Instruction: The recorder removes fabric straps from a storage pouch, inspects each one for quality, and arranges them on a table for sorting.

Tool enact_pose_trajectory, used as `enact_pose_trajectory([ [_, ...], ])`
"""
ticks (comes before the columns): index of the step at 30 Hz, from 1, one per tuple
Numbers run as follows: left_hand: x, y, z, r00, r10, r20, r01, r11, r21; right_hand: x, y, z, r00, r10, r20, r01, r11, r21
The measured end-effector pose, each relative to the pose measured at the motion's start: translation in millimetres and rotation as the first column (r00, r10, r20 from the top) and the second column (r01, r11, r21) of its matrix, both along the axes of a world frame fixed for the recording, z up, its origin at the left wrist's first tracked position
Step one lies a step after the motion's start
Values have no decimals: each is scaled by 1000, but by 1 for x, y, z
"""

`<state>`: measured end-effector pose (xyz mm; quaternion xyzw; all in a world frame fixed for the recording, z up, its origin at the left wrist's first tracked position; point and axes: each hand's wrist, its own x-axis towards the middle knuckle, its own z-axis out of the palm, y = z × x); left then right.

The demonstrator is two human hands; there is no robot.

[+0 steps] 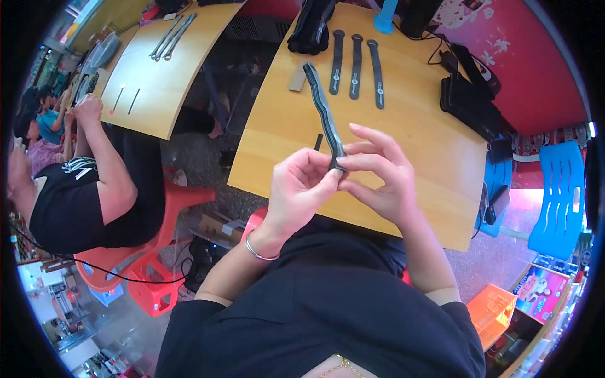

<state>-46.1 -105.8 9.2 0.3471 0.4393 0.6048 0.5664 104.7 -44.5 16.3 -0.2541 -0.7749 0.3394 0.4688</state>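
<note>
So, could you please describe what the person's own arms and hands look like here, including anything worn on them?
Both forearms are bare, rising from the lower edge. The left hand has a thin silver bangle at its wrist. The right hand shows no ring, watch or bracelet, and neither hand is gloved. The black short sleeves of the top end above the elbows.

Both hands meet over the near edge of the table

The left hand (301, 189) and right hand (378, 173) pinch the lower end of a strap (324, 110), which runs up and away over the table (403, 145). Beyond the hands lie three straps (356, 66) side by side; a pile of straps (310, 25) sits behind those, left. Far left of the left hand, another person (82, 183) sits at a second table (157, 69).
</note>
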Motion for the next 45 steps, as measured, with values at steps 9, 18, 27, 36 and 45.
enact_pose_trajectory([
  [9,-2,-8,2,960,-60,-273,83,994,74,7,-2,-10,990,89,-112,-109,976,-188],
  [18,9,-8,7,969,-34,-245,56,995,81,15,-7,-11,984,68,-162,-114,949,-295],
  [27,19,-5,1,966,-45,-253,59,997,47,9,-14,-15,914,-240,-327,19,831,-556],
  [36,14,-6,-6,949,-295,-110,296,955,-5,15,-16,4,956,-197,-219,53,845,-532],
  [45,15,-3,-1,878,-360,315,438,869,-230,11,-32,6,989,-89,-122,25,893,-449],
])
